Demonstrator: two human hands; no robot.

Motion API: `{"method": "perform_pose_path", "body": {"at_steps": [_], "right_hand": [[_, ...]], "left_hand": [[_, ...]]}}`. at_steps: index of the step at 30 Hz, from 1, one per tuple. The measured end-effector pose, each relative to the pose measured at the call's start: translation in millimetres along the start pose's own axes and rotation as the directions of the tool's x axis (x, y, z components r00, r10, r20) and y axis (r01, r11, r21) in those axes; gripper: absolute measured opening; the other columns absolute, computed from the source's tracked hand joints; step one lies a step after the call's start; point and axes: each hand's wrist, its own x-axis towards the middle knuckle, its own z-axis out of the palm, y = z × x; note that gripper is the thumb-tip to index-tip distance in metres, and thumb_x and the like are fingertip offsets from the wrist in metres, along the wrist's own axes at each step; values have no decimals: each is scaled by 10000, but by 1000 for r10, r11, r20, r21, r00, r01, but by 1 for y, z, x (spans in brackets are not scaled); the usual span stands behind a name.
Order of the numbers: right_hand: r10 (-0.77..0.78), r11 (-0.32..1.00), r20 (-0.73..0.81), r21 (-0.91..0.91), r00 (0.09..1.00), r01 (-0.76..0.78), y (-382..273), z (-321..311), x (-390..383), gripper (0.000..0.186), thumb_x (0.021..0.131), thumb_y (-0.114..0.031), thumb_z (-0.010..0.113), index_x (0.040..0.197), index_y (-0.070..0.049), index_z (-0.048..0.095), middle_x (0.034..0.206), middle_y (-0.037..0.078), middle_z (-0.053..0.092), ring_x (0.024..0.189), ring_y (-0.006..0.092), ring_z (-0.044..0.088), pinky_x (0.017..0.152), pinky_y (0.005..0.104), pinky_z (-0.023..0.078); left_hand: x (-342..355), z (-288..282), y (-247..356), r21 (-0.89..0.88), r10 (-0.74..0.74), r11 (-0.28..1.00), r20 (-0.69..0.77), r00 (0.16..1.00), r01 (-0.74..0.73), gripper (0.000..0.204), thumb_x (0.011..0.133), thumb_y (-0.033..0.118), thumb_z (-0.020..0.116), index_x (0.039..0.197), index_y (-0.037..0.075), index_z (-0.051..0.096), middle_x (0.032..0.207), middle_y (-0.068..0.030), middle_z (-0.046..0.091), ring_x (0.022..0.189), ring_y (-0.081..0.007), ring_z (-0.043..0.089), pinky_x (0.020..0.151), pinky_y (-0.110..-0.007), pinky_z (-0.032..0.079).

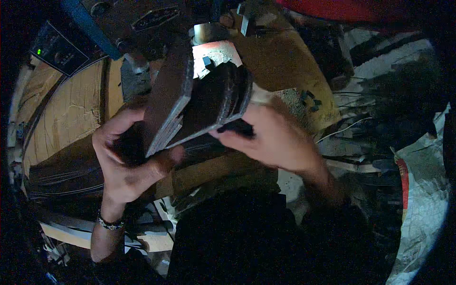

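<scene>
A dark brown stack of flat, stiff panels (166, 104), perhaps leather pieces, is held up in front of me. It fans out in a V, with layered edges facing me. My left hand (126, 164) grips its lower left corner, thumb below and fingers curled behind the left panel. My right hand (280, 135) holds the right-hand layers (235, 95), its fingers bent at their lower edge. Some fingertips of both hands are hidden by the panels. Past the gap in the V, a brightly lit pale patch (218, 53) carries a small dark block.
A dark machine with a badge (155, 18) stands at the back, near a control box (61, 50) with a green light. Brown cardboard (66, 111) lies left. Small dark pieces (309, 101) rest on a brownish surface at right, and a crumpled pale sack (425, 204) stands far right.
</scene>
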Motion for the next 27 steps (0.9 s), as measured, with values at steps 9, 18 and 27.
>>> {"method": "perform_pose_path", "body": {"at_steps": [9, 18, 27], "right_hand": [[-24, 998, -40, 51, 999, 26, 6, 2, 2, 323, 860, -218, 723, 1121, -41, 653, 966, 217, 669, 894, 356, 672, 797, 423, 534], [430, 902, -432, 189, 793, -387, -9, -79, -30, 288, 795, -131, 773, 1043, -22, 675, 1005, 139, 688, 919, 226, 677, 809, 363, 542], [-82, 997, -126, -4, 989, 82, -9, -17, 6, 260, 763, -101, 788, 989, -24, 684, 1003, 128, 648, 928, 260, 644, 825, 371, 512]], "left_hand": [[-2, 0, -1, 38, 5, 999, -46, 999, -3, 546, 658, 49, 895, 1134, -56, 648, 1118, -150, 691, 1028, -192, 659, 940, -342, 509], [-3, 0, 3, 252, 21, 967, -1, 1000, -20, 593, 627, 120, 928, 1134, -44, 669, 1083, -147, 706, 998, -198, 665, 930, -346, 505], [1, -2, 0, -13, 35, 999, 26, 999, -34, 553, 643, 64, 893, 1135, -46, 664, 1100, -147, 696, 1016, -199, 649, 929, -344, 493]]}}
